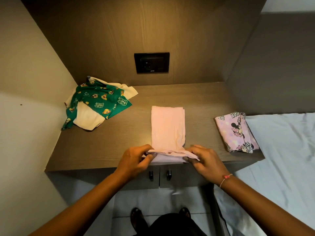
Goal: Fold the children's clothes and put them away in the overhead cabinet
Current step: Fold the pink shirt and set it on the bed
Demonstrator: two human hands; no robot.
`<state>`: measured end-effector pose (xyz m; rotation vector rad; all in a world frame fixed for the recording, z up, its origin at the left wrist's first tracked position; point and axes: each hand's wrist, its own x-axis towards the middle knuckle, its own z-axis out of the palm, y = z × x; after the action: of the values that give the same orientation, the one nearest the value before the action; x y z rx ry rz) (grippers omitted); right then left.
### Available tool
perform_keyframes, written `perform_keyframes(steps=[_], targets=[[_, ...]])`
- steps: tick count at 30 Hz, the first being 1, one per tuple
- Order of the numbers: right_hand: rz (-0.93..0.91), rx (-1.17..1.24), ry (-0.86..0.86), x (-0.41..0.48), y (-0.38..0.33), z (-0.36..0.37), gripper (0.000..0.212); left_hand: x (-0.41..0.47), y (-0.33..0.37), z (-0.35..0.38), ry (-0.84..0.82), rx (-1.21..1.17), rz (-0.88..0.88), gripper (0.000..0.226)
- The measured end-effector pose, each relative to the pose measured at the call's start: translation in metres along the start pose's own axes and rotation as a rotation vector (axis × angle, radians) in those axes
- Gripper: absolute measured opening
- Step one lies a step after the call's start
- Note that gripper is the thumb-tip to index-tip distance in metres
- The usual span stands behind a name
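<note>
Both hands, left and right, pinch the pink garment's near end at the counter's front edge. Bare counter lies either side. Green clothes back-left read "Chip Dale"; the folded Minnie print sits right.

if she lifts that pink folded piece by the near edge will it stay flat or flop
Probably flop: the pale pink garment looks thin and soft, and its near edge already bends where the left hand and right hand pinch it. It looks light. Its stacked layers may slide apart unless supported underneath.
</note>
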<state>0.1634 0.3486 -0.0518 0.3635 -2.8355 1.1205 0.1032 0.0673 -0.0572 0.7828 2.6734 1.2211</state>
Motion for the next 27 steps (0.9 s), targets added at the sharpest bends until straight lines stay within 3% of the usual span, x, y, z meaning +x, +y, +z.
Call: perform_keyframes(steps=[4,6,12,18,20,22,23,25,27], targets=[[0.094,0.092,-0.01,0.029,-0.013,-0.025,0.005,0.032,0.011,-0.02,-0.065,-0.239,-0.129,0.019],[0.136,0.105,-0.013,0.054,-0.015,-0.036,0.013,0.057,0.008,-0.026,-0.088,-0.288,-0.237,0.01],[0.337,-0.185,-0.055,0.142,0.007,-0.035,0.02,0.136,-0.011,-0.03,-0.078,-0.159,-0.456,0.017],[0.501,-0.403,-0.042,0.171,0.022,-0.004,0.032,0.172,-0.021,-0.02,-0.08,0.115,-0.553,0.029],[0.477,-0.415,0.077,0.165,0.022,0.004,0.035,0.168,-0.018,-0.014,0.014,0.335,-0.489,0.038],[0.329,-0.394,0.212,0.156,0.02,0.011,0.037,0.154,-0.014,-0.003,0.094,0.494,-0.269,0.053],[0.236,-0.384,0.196,0.152,0.018,0.014,0.041,0.144,-0.012,0.004,0.084,0.524,-0.16,0.059],[0.107,-0.446,-0.02,0.144,0.019,0.019,0.054,0.125,-0.012,0.016,-0.065,0.573,-0.066,0.072],[0.118,-0.556,-0.244,0.136,0.03,0.023,0.061,0.114,-0.021,0.025,-0.241,0.648,-0.084,0.079]])
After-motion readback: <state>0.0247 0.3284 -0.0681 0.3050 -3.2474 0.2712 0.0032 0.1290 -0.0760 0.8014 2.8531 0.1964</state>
